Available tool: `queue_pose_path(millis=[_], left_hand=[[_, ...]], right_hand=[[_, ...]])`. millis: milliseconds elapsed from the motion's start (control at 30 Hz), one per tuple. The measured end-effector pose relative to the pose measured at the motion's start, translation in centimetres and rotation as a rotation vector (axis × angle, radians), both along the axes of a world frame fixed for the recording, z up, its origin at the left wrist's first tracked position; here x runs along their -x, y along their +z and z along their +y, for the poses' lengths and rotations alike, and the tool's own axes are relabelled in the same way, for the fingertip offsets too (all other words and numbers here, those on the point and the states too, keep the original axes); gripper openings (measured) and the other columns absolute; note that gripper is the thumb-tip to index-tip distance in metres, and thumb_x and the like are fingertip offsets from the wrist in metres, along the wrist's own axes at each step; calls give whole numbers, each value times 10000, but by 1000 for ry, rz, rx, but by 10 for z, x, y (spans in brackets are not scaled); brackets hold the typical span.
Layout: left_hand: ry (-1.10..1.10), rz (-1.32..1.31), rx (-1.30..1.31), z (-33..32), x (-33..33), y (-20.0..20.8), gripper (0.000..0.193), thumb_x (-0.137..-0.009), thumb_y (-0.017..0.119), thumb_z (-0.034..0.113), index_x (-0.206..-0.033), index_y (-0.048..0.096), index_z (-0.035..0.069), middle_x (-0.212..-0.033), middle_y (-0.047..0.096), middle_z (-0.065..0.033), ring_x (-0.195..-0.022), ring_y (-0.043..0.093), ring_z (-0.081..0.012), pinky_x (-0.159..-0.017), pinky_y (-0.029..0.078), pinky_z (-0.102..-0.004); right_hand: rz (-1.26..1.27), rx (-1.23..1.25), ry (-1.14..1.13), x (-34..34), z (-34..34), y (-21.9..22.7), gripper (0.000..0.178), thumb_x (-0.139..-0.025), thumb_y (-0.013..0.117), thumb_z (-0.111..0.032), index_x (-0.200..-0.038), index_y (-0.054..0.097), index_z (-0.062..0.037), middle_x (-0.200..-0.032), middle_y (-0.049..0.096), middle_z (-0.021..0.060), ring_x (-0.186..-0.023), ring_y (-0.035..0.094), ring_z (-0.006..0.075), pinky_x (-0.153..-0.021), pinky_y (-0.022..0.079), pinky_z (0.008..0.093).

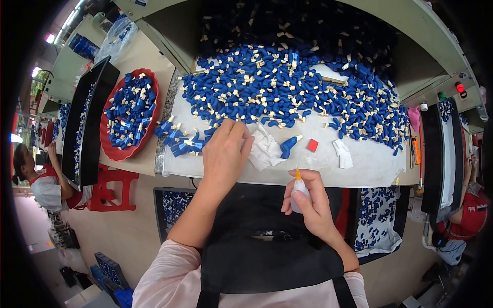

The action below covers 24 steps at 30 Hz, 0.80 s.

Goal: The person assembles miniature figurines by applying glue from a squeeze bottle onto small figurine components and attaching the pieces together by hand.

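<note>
Your right hand point(315, 205) grips a white squeeze bottle point(299, 191), yellow nozzle up. Farther, a blue piece point(287, 149) with a cream end lies on the table point(308, 168), between a crumpled cloth point(263, 148) and a red block point(312, 145). Your left hand point(226, 154) hides its fingertips, so whether that grip holds anything cannot be told. Beyond, the big heap point(251, 95) suggests much remains; which pieces are done is unclear, and its far end sinks into shadow.

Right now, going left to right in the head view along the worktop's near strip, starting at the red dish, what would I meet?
Red dish → small cluster of blue pieces → left hand → crumpled white wad → single blue piece → red block → flat white scrap.
</note>
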State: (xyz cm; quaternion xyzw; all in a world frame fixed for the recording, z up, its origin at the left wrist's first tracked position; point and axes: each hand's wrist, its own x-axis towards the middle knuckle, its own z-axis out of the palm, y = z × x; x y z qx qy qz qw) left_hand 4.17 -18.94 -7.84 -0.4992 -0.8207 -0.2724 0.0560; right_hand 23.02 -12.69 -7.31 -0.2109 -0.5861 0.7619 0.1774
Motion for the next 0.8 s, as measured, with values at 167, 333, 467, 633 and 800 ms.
queue_pose_path(millis=[167, 333, 467, 633, 800], left_hand=[[-42, 87, -29, 10, 4, 6, 134, -669, 642, 107, -726, 532, 55, -673, 512, -60, -617, 516, -225, -524, 377, -309], [-85, 155, 77, 8, 3, 11, 93, -666, 638, 85, -703, 558, 52, -671, 545, -67, -596, 530, -219, -541, 375, -286], [-73, -390, -89, 2, -1, 21, 49, -718, 607, 57, -720, 588, 12, -703, 602, -53, -600, 542, -106, -600, 392, -205], [-190, -1237, -346, 16, -27, 36, 117, -783, 557, 85, -837, 605, -7, -698, 574, -17, -640, 489, -59, -654, 386, -197], [-340, -1544, -420, 26, -47, 26, 132, -795, 525, 73, -847, 602, -21, -848, 551, -51, -761, 501, -105, -645, 397, -227]], right_hand=[[26, -31, -10, 8, 6, 7, 299, -831, 434, -62, -1109, 344, 1, -793, 496, 74, -599, 511, 92, -527, 423, 201], [35, -27, -9, 10, 5, 7, 300, -832, 437, -67, -1110, 348, 0, -790, 495, 68, -594, 509, 91, -523, 423, 202], [60, -51, 10, 12, 6, 10, 301, -827, 448, -71, -1105, 356, -2, -787, 506, 77, -598, 522, 102, -526, 427, 210], [83, -213, -22, 19, 11, 14, 287, -829, 455, -87, -1090, 375, 0, -768, 526, 95, -600, 547, 123, -530, 432, 219], [46, -263, -214, 14, 18, 11, 262, -839, 451, -120, -1063, 388, 0, -707, 540, 90, -581, 548, 128, -517, 431, 223]])
